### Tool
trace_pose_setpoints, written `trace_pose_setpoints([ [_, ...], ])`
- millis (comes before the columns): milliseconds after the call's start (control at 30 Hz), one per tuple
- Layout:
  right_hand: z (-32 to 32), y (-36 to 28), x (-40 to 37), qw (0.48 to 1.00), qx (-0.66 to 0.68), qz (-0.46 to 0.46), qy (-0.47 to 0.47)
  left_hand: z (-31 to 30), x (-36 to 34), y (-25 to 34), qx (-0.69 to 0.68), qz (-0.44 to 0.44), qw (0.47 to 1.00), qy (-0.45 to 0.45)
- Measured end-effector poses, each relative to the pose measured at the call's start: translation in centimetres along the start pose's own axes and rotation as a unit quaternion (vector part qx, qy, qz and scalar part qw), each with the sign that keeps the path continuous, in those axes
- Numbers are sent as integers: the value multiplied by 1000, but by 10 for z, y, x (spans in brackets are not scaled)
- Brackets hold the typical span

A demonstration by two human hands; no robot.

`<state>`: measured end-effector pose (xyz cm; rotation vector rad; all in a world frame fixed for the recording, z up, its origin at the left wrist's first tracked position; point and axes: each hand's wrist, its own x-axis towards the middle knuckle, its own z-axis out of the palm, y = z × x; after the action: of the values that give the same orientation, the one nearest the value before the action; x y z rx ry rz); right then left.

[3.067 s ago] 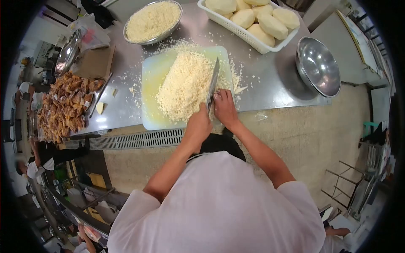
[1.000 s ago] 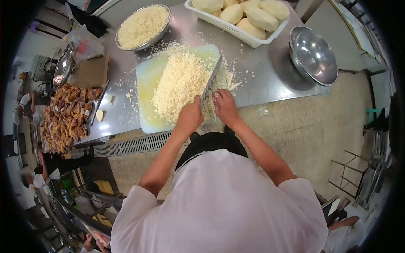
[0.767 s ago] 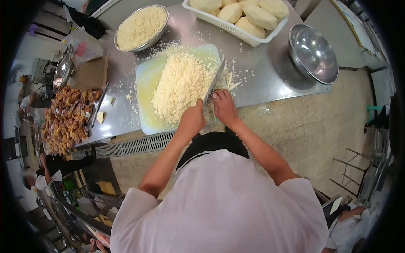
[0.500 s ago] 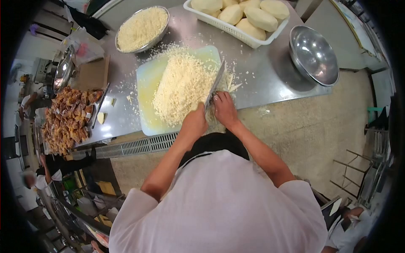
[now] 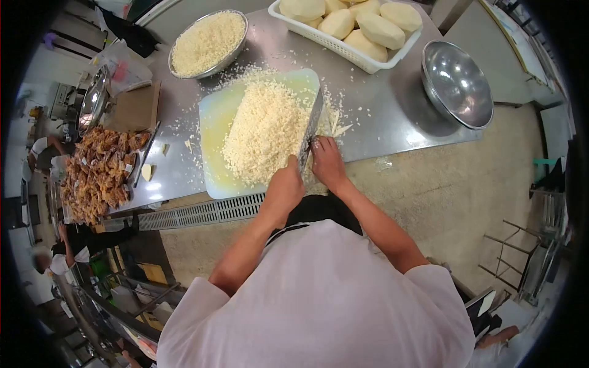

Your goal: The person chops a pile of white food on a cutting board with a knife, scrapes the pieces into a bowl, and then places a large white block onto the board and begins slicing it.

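Observation:
Gripped in my left hand (image 5: 286, 187) is a broad-bladed knife (image 5: 311, 126), its blade along the right side of a heap of finely chopped pale pieces (image 5: 264, 132). The heap lies on a yellowish-green cutting board (image 5: 211, 132). Just right of the blade, my right hand (image 5: 328, 161) has its fingers curled together at the board's edge; what lies under the fingertips is hidden. Pale thin strips (image 5: 336, 122) lie just beyond them. Chopped bits are scattered around the board.
Behind stand a bowl of chopped pieces (image 5: 208, 44) and a white basket (image 5: 343, 48) of peeled pale vegetables. A steel bowl (image 5: 457, 84) is at right on the metal table (image 5: 380, 116). Brown packed items (image 5: 101, 175) lie left. A person (image 5: 61, 260) is at far left.
The knife has turned slightly, showing more of its blade's face, and my left hand has shifted a little right and down. My right hand has hardly moved.

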<state>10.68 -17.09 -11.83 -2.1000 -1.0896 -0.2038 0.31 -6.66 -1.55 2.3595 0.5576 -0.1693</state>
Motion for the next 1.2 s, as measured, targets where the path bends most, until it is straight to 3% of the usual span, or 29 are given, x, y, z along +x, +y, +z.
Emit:
trace_pose_setpoints([
  [67,-4,-2,-2,1000,6,5,-7,29,14,-18,0,40,998,43],
  [133,-7,1,-2,1000,6,-1,-7,15,17,-9,-47,71,996,26],
  [200,-3,-2,1,1000,0,0,17,-3,-1,5,2,-3,1000,6],
  [333,-4,0,-8,1000,9,12,10,27,17,-11,-18,23,999,46],
  [400,-5,8,-3,998,54,30,-24,11,21,-9,-17,43,998,52],
  [533,-35,2,0,995,95,9,-37,-14,0,-1,34,-7,999,7],
  [600,-49,-11,-6,995,63,48,-62,1,9,-18,41,30,997,56],
  [700,-35,-7,-17,989,66,105,-84,-15,8,-13,27,40,998,42],
  [867,-30,-10,-12,992,76,89,-36,-5,-4,-13,18,7,1000,17],
  [933,-33,-10,-10,993,83,79,-22,0,13,-19,24,75,996,35],
  [1067,-21,2,-10,997,78,19,-18,-20,-11,-2,24,47,998,16],
  [1133,-17,3,-12,998,68,3,-3,3,-3,-16,55,47,997,20],
  [1200,-16,-1,-13,999,32,-25,15,14,11,-19,27,105,994,34],
])
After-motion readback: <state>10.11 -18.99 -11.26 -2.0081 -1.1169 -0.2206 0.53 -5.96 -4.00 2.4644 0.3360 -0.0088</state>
